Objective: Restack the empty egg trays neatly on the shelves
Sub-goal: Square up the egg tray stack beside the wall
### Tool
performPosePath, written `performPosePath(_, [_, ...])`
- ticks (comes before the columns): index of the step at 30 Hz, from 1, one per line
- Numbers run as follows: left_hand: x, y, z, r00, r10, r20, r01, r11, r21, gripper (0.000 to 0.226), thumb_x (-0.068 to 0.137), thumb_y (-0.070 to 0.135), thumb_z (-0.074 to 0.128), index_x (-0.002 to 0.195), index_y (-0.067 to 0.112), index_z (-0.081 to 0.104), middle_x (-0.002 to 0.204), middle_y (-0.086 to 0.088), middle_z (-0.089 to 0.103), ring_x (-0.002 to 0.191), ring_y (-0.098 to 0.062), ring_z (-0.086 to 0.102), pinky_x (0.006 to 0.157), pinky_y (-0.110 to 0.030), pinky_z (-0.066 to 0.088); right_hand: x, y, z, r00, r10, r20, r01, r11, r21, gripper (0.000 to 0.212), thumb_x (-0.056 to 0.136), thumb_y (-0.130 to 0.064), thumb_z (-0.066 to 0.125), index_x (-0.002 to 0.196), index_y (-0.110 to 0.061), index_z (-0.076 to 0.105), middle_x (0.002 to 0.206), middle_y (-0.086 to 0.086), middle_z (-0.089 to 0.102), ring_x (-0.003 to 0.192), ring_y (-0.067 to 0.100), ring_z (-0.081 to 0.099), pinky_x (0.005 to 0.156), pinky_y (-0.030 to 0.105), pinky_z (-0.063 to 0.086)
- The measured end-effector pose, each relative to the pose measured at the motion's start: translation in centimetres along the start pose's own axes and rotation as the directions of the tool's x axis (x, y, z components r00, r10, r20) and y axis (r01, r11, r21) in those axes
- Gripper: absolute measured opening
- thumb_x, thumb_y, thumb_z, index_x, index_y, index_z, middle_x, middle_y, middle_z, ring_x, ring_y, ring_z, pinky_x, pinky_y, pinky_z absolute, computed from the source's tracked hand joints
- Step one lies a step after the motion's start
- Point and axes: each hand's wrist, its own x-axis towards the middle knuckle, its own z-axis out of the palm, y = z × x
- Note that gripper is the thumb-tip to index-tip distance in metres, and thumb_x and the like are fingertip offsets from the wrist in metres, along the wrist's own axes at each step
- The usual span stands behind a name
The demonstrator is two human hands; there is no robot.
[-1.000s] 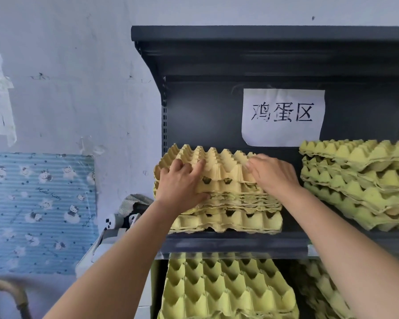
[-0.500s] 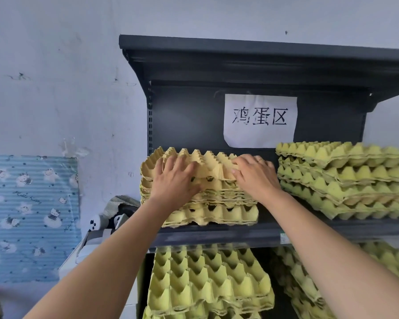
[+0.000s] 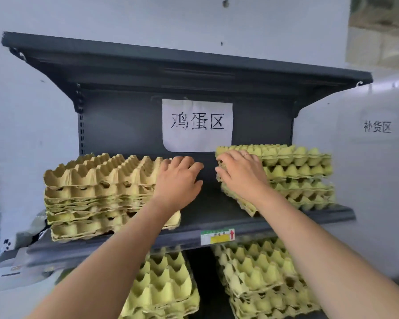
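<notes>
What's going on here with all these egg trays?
A person is tidying empty egg trays on a dark shelf. The left hand is at the right end of the left stack. The right hand lies on the left end of the right stack, whose lower trays sit askew. More trays are piled on the level below.

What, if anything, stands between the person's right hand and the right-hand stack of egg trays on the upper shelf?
Nothing visible does. The right hand rests on the left end of the right-hand stack of egg trays. The left hand is at the right end of the left-hand stack. Only bare upper shelf lies between the stacks.
</notes>
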Motion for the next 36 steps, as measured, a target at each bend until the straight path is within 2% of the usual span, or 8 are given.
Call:
performPosePath(3, [2.0, 5.0, 1.1, 0.999, 0.034, -0.01, -0.035, 0.998, -0.045, 0.042, 0.084, 0.038, 0.056, 0.123, 0.023, 0.056, 0.116, -0.002, 0.058, 0.11, -0.029, 0.052, 0.09, -0.041, 0.036, -1.3, 5.0, -0.3, 1.0, -0.012, -0.007, 0.012, 1.0, -0.017, 0.037, 0.098, -0.04, 0.04, 0.13, -0.024, 0.05, 0.135, -0.003, 0.051, 0.126, 0.021, 0.041, 0.101, 0.04, 0.035])
performPosePath(12, [7.7, 14.0, 4.3, 0.999, -0.033, -0.033, 0.029, 0.993, -0.115, 0.052, 0.088, 0.038, 0.051, 0.137, 0.026, 0.04, 0.133, 0.0, 0.045, 0.122, -0.025, 0.04, 0.1, -0.039, 0.027, -2.2, 19.0, 0.6, 0.994, 0.044, -0.097, -0.04, 0.999, 0.036, 0.042, 0.095, -0.034, 0.049, 0.135, -0.021, 0.048, 0.136, 0.001, 0.051, 0.126, 0.024, 0.043, 0.1, 0.04, 0.036])
performPosePath(20, [13.7, 16.7, 7.8, 0.998, 0.047, -0.038, -0.047, 0.999, -0.001, 0.051, 0.09, 0.041, 0.048, 0.138, 0.028, 0.035, 0.137, 0.003, 0.041, 0.128, -0.022, 0.035, 0.103, -0.04, 0.023, 0.1, 25.3, 2.6, 0.998, 0.015, 0.058, -0.016, 1.0, 0.007, 0.065, 0.092, -0.036, 0.053, 0.149, -0.031, 0.022, 0.152, -0.003, 0.032, 0.14, 0.02, 0.026, 0.113, 0.044, 0.02])
performPosePath(24, [15.3, 16.9, 9.3, 0.998, 0.067, 0.003, -0.067, 0.995, 0.071, 0.038, 0.091, 0.039, 0.045, 0.126, 0.023, 0.045, 0.12, 0.006, 0.054, 0.118, -0.022, 0.042, 0.094, -0.038, 0.031, 1.6, 25.0, 3.2, 0.984, -0.047, 0.17, 0.046, 0.999, 0.012, 0.068, 0.09, -0.038, 0.056, 0.148, -0.035, 0.022, 0.146, -0.001, 0.038, 0.13, 0.022, 0.043, 0.114, 0.048, 0.022])
performPosePath(29, [15.8, 17.2, 9.6, 0.983, 0.155, -0.095, -0.149, 0.986, 0.072, 0.021, 0.077, 0.028, 0.068, 0.089, 0.013, 0.059, 0.08, 0.002, 0.065, 0.087, -0.026, 0.059, 0.075, -0.035, 0.038, 2.8, 24.7, 4.1, 0.991, -0.096, 0.097, 0.106, 0.988, -0.108, 0.059, 0.085, -0.035, 0.066, 0.137, -0.032, 0.039, 0.125, -0.001, 0.043, 0.104, 0.025, 0.054, 0.087, 0.039, 0.041])
performPosePath(31, [15.8, 17.0, 9.5, 0.986, 0.144, -0.089, -0.142, 0.99, 0.02, 0.022, 0.079, 0.033, 0.066, 0.09, 0.015, 0.061, 0.083, 0.002, 0.063, 0.09, -0.025, 0.058, 0.079, -0.037, 0.036, 3.2, 24.8, 4.6, 0.991, -0.102, 0.089, 0.109, 0.991, -0.082, 0.044, 0.085, -0.033, 0.067, 0.123, -0.025, 0.047, 0.116, 0.0, 0.049, 0.093, 0.025, 0.058, 0.078, 0.033, 0.036])
performPosePath(34, [15.9, 15.8, 8.3, 0.997, 0.008, -0.075, -0.026, 0.972, -0.234, 0.038, 0.09, 0.051, 0.047, 0.114, 0.024, 0.059, 0.102, 0.007, 0.059, 0.104, -0.017, 0.052, 0.092, -0.036, 0.031, 3.6, 25.5, 4.6, 0.986, -0.164, 0.02, 0.166, 0.977, -0.132, 0.033, 0.086, -0.034, 0.065, 0.115, -0.023, 0.055, 0.122, -0.001, 0.046, 0.088, 0.024, 0.058, 0.082, 0.034, 0.036])
performPosePath(36, [15.9, 14.8, 7.7, 0.982, -0.172, -0.076, 0.095, 0.803, -0.588, 0.038, 0.097, 0.043, 0.033, 0.121, 0.023, 0.056, 0.105, 0.005, 0.057, 0.105, -0.017, 0.053, 0.092, -0.035, 0.036, 3.9, 26.2, 4.2, 0.986, -0.166, -0.012, 0.163, 0.979, -0.121, 0.031, 0.087, -0.033, 0.063, 0.116, -0.024, 0.058, 0.127, -0.003, 0.045, 0.091, 0.022, 0.058, 0.086, 0.036, 0.039])
